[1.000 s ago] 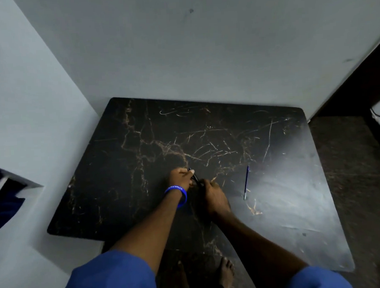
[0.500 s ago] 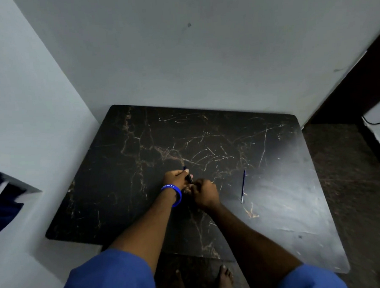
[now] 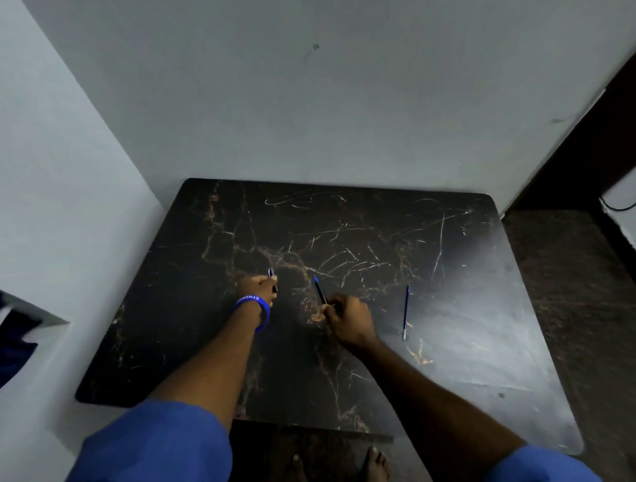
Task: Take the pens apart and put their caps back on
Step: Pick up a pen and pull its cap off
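Note:
Over the dark marbled table (image 3: 382,237), my left hand (image 3: 262,289), with a blue wristband, is closed around a short dark pen cap (image 3: 272,276) that sticks up past the fingers. My right hand (image 3: 346,318) grips a dark pen body (image 3: 319,290) with a blue tip; it points up and to the left. The two hands are apart, with a gap of bare table between them. A thin blue pen refill (image 3: 405,311) lies alone on the table to the right of my right hand.
Light walls (image 3: 301,94) close off the table at the back and left. A dark floor (image 3: 589,318) runs along the right side, with a white box and black cable (image 3: 635,202) at the far right. Bare feet (image 3: 374,470) show under the near table edge.
Both hands were together on one pen at the table's middle. They have pulled apart: the left holds the cap, the right holds the pen body. The refill has not moved.

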